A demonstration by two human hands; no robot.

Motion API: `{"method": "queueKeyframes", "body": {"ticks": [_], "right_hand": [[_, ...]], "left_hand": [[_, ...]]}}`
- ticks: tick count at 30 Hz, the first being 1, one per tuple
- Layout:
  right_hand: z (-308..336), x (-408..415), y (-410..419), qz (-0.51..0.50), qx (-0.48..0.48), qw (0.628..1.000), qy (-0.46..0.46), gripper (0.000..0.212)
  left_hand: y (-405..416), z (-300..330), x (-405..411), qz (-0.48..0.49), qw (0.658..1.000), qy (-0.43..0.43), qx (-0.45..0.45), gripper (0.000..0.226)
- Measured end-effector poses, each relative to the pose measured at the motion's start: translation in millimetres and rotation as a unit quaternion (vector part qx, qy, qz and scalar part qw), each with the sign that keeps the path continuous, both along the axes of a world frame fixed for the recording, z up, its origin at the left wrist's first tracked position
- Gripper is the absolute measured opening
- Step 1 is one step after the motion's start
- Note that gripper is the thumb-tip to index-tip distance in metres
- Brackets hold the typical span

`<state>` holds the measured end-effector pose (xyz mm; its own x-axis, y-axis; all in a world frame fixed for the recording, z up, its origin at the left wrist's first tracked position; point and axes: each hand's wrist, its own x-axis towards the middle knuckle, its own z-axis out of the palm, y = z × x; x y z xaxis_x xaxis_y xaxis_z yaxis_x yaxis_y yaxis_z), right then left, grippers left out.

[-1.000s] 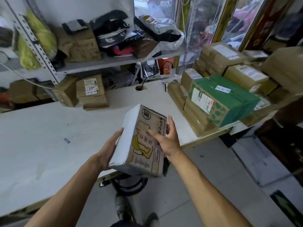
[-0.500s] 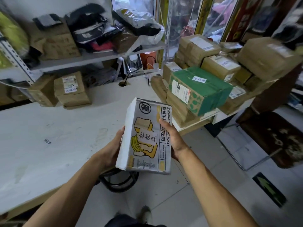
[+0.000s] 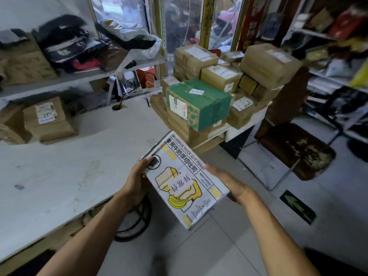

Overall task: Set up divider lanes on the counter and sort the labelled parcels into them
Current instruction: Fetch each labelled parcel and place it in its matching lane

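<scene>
I hold a white toast box (image 3: 185, 182) printed with bananas and a handwritten label, flat and face up, just off the counter's front edge. My left hand (image 3: 137, 180) grips its left side, thumb curled over the top corner. My right hand (image 3: 229, 184) supports its right side, fingers hidden under the box. The white counter (image 3: 69, 172) stretches left. A pile of labelled parcels sits at its right end, with a green box (image 3: 201, 102) in front and brown boxes (image 3: 221, 76) behind.
Two brown parcels (image 3: 47, 120) lie at the counter's back left. Shelves with bags and boxes (image 3: 65, 46) run behind. A worn brown chair (image 3: 296, 150) stands on the tiled floor to the right. Black cables (image 3: 137, 222) hang under the counter edge.
The toast box has turned from standing tilted to lying flat and face up between my hands. My view has swung right, toward the parcel pile.
</scene>
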<state>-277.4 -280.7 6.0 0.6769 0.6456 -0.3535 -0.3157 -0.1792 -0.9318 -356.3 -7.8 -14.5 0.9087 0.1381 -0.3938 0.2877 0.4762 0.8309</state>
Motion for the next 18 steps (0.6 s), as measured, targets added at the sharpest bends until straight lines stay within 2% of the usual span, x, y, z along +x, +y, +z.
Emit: {"method": "queueKeyframes", "body": {"ticks": [1,3,5,7,9,11,13,18], "right_hand": [[-6.5,-11.6,-23.0,-0.046,0.007,0.999,0.018,0.074],[-24.0,-35.5,-65.8,-0.149,0.035,0.985,0.084,0.102],[-36.0,-57.3,-94.5,-0.227,0.088,0.964,0.110,0.117],[-38.2,-69.1,-109.8,-0.281,0.122,0.946,0.107,0.111],[-46.1,-74.1,-126.3,-0.312,0.171,0.929,0.102,0.108],[-49.3,-75.0,-151.2,-0.358,0.163,0.916,0.085,0.110],[-49.6,-71.8,-177.8,-0.356,0.141,0.922,0.062,0.098],[-40.2,-20.9,-244.3,-0.348,0.145,0.924,0.065,0.084]], "left_hand": [[-15.7,-0.8,-0.1,0.003,1.000,-0.003,0.001,0.074],[-50.9,-6.7,-2.3,0.002,1.000,0.012,-0.007,0.063],[-89.1,-15.0,-5.3,0.026,0.998,0.036,-0.033,0.074],[-126.4,-21.3,-7.1,0.037,0.994,0.050,-0.090,0.086],[-163.9,-27.3,-7.7,0.031,0.993,0.045,-0.109,0.084],[-193.1,-34.2,-7.6,0.038,0.992,0.050,-0.112,0.084],[-217.6,-34.9,-3.5,0.032,0.989,0.086,-0.116,0.090],[-252.7,-36.7,48.4,-0.081,0.992,0.091,-0.044,0.072]]}}
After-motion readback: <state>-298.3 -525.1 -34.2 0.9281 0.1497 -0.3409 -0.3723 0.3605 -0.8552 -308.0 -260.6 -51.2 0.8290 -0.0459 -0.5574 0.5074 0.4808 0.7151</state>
